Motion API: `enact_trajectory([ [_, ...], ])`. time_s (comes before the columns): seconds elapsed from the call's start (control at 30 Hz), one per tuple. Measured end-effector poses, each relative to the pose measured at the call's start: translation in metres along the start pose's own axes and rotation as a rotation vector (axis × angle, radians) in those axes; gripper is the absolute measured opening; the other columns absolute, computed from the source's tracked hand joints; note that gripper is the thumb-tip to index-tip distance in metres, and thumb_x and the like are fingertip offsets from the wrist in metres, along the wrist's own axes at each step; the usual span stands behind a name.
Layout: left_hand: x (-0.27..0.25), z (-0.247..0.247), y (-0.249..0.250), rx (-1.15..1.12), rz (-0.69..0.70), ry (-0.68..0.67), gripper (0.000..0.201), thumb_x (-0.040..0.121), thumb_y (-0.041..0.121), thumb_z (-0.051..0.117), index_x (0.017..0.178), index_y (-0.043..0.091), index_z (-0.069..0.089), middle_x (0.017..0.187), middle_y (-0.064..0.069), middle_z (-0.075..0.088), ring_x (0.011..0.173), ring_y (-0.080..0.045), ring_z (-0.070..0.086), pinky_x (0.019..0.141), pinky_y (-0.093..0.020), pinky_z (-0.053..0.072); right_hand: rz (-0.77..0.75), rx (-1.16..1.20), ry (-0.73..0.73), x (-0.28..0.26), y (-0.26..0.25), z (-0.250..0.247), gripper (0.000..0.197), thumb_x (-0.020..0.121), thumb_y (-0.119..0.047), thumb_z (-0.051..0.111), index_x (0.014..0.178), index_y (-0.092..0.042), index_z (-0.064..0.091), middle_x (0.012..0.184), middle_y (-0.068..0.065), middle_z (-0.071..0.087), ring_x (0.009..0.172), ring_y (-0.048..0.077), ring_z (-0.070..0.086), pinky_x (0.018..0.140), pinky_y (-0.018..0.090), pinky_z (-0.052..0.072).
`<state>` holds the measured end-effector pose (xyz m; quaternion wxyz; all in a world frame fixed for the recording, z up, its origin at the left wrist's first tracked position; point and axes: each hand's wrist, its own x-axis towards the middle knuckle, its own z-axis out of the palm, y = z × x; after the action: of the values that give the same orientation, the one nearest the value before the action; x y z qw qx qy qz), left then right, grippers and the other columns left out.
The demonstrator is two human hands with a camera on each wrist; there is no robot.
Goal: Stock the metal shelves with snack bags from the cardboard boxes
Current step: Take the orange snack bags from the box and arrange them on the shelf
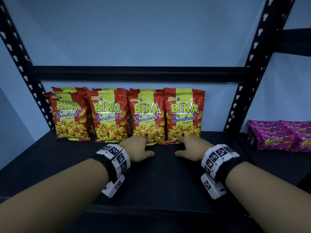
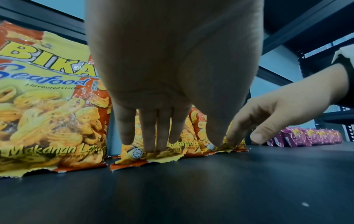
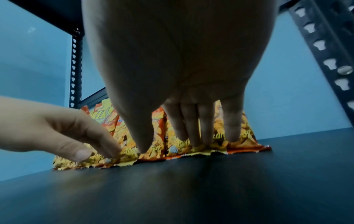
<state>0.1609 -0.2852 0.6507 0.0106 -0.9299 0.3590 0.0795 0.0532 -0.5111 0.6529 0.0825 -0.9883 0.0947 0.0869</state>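
Red-and-yellow BIKA Seafood snack bags stand in a row at the back of the black metal shelf [image 1: 159, 179], more bags behind them. My left hand [image 1: 139, 145] lies low on the shelf, its straight fingers [image 2: 153, 136] touching the crimped bottom edge of the third bag [image 1: 147, 115]. My right hand [image 1: 188, 145] mirrors it, its fingertips [image 3: 191, 136] against the bottom of the fourth bag [image 1: 184, 113]. Neither hand grips anything; both thumbs point inward over bare shelf. The first bag [image 1: 70, 115] and second bag [image 1: 109, 115] stand untouched to the left.
Purple snack packs [image 1: 282, 137] lie stacked on the neighbouring shelf at right. Perforated black uprights [image 1: 244, 81] frame the bay and a crossbeam [image 1: 134, 73] runs above the bags. Dark shelf surface stretches between the bags and the front edge. No cardboard box is in view.
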Motion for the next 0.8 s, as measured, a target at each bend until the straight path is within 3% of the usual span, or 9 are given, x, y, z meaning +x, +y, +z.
enact_trajectory([
  [0.1, 0.002, 0.004, 0.006, -0.009, -0.004, -0.047, 0.076, 0.095, 0.067, 0.052, 0.150, 0.015, 0.045, 0.144, -0.007, 0.057, 0.127, -0.026, 0.057, 0.103, -0.043, 0.051, 0.050, -0.019, -0.090, 0.005, 0.000, 0.012, 0.062, 0.093, -0.063, 0.060, 0.133, -0.016, 0.057, 0.126, 0.005, 0.063, 0.110, 0.023, 0.061, 0.096, 0.041, 0.054],
  [0.3, 0.005, 0.014, 0.007, -0.074, 0.010, -0.137, 0.078, 0.095, 0.069, 0.050, 0.151, 0.016, 0.041, 0.149, -0.006, 0.050, 0.132, -0.024, 0.052, 0.107, -0.040, 0.046, 0.101, 0.000, -0.115, 0.008, -0.005, 0.018, 0.073, 0.094, -0.067, 0.055, 0.145, -0.015, 0.050, 0.141, 0.005, 0.057, 0.124, 0.024, 0.057, 0.105, 0.041, 0.049],
  [0.53, 0.007, 0.012, 0.004, -0.072, 0.022, -0.164, 0.081, 0.097, 0.069, 0.046, 0.158, 0.017, 0.033, 0.158, -0.004, 0.037, 0.140, -0.025, 0.044, 0.113, -0.041, 0.041, 0.113, 0.055, -0.094, 0.009, -0.004, 0.018, 0.070, 0.093, -0.066, 0.057, 0.145, -0.020, 0.048, 0.141, 0.001, 0.056, 0.124, 0.023, 0.057, 0.104, 0.041, 0.049],
  [0.8, 0.010, 0.010, -0.001, -0.110, 0.040, -0.146, 0.076, 0.099, 0.064, 0.048, 0.158, 0.019, 0.033, 0.159, -0.003, 0.036, 0.139, -0.024, 0.045, 0.112, -0.041, 0.042, 0.105, 0.063, -0.096, 0.011, -0.005, 0.018, 0.066, 0.090, -0.066, 0.061, 0.139, -0.022, 0.052, 0.134, -0.001, 0.059, 0.117, 0.021, 0.059, 0.101, 0.041, 0.051],
])
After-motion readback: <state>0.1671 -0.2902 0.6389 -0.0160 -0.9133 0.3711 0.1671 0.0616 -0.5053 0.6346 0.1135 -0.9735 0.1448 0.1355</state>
